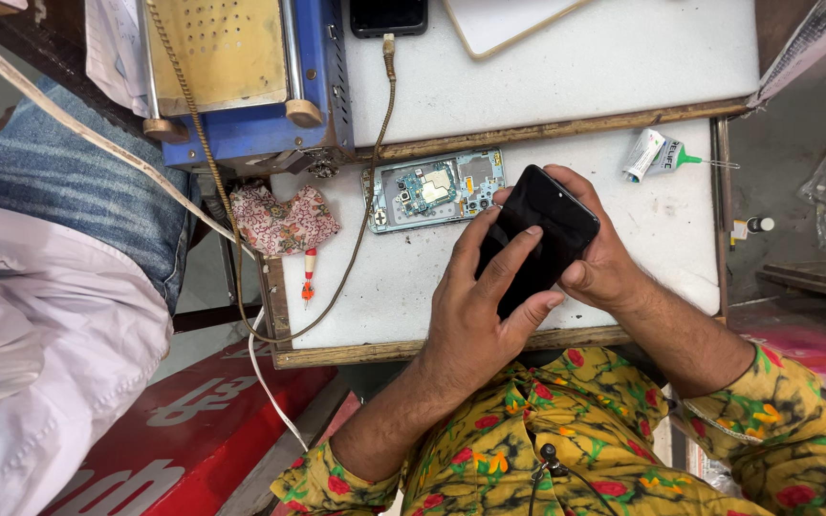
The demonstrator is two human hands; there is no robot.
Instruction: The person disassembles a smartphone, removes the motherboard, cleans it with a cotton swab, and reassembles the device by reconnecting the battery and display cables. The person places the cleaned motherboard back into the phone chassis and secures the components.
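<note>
While both hands meet over the white counter [623, 67], the black phone [539, 234] sits tilted between them. The right hand [614, 263] grips it from behind and beneath, thumb on its lower edge. The left hand [475, 311] lies over its near end, fingers [513, 258] spread flat on the glass. Just beyond the left hand's fingertips lies an opened phone body [435, 188]; beyond the right hand, well apart, a glue tube [657, 155].

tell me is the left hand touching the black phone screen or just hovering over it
Touching. The head view shows the left hand with fingers lying flat on the black phone screen, no gap visible.
</note>
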